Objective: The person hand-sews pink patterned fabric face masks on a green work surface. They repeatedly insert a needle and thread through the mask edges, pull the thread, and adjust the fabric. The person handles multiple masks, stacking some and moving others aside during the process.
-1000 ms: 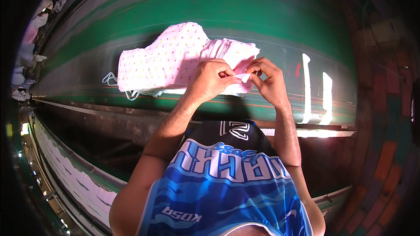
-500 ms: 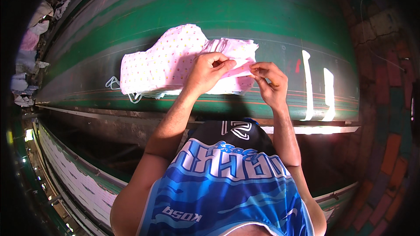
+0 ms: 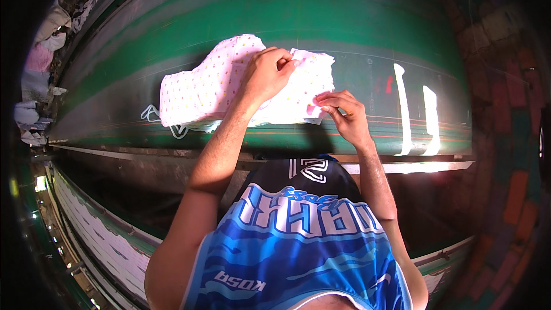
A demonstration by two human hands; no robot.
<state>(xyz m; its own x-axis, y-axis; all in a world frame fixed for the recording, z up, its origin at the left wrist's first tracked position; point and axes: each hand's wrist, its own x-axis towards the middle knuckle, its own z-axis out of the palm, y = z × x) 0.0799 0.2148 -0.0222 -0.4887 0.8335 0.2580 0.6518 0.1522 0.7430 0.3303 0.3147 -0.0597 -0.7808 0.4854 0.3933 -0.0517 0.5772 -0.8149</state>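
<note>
A stack of pale pink cloth pieces [image 3: 201,89] with a small dotted print lies on the long green table. Its right part is washed out by bright light. My left hand [image 3: 268,74] rests over the middle of the stack, its fingers closed in a pinch on the cloth towards the far edge. At the near right corner, my right hand [image 3: 347,113] pinches the cloth's edge between thumb and fingers. White string loops [image 3: 150,113] stick out from the stack's left end.
The green table [image 3: 367,17] stretches past the stack on both sides, with two bright light strips [image 3: 403,109] on its right. Heaped cloth scraps [image 3: 39,80] line the far left. A brick floor [image 3: 516,195] shows on the right; a second long table [image 3: 109,235] stands lower left.
My left hand has shifted up and slightly left across the cloth. My right hand has come down and a little left, and the folded-over cloth at the right end now lies flatter.
</note>
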